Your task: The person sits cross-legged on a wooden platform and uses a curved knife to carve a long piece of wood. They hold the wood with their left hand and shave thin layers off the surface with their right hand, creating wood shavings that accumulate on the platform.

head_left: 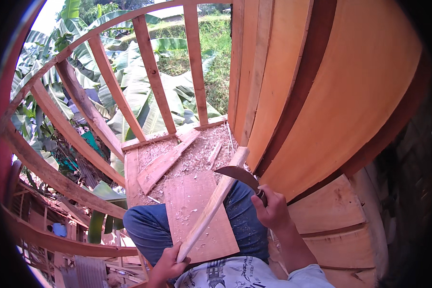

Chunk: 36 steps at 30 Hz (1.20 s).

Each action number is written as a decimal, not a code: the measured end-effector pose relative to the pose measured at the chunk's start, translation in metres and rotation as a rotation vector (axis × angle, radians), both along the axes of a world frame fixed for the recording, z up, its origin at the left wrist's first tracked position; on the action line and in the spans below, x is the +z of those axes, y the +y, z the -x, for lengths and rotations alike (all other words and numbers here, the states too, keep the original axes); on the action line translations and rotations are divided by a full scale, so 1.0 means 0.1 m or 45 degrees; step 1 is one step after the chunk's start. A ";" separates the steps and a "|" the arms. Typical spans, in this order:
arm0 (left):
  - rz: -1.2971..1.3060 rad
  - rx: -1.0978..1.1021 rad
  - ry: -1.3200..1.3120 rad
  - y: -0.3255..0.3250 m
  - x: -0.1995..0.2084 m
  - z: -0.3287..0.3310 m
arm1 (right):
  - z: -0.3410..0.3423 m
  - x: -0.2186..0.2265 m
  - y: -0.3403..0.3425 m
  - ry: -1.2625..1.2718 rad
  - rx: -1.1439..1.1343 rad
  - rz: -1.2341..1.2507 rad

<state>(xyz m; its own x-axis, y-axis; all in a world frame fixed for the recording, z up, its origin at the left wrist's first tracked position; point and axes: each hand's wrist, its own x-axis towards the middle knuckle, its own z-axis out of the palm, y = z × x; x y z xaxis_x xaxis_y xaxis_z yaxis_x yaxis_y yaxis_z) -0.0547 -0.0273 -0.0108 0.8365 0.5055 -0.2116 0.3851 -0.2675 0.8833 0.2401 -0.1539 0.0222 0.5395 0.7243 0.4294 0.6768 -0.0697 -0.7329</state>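
My left hand (pixel 166 264) is closed round the near end of a pale, roughly shaved wooden stick (pixel 207 213), which slants away to the far right. My right hand (pixel 274 208) grips the handle of a sickle-like curved knife (pixel 238 174). Its dark blade lies across the upper part of the stick, tip toward the left; whether it touches the wood I cannot tell. Across my lap, over blue trousers, rests a flat square board (pixel 185 204) sprinkled with a few shavings. The stick passes above it.
Wood shavings (pixel 204 149) cover the floor ahead, with a loose offcut plank (pixel 165 163) on them. An open slatted frame (pixel 151 72) stands ahead and left, plants behind it. A plank wall (pixel 321 120) rises close on my right.
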 end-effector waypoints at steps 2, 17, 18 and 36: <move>-0.077 0.048 -0.024 -0.01 0.02 -0.01 | 0.12 0.03 -0.06 -0.092 0.122 0.008; -0.180 0.093 -0.002 -0.03 0.08 -0.07 | 0.20 -0.02 -0.01 -0.163 0.084 0.046; -0.186 0.078 -0.004 -0.03 0.08 -0.07 | 0.22 -0.04 0.00 -0.144 0.076 0.041; -0.141 0.142 -0.028 0.06 -0.04 -0.03 | 0.17 -0.16 0.24 -0.153 0.200 0.016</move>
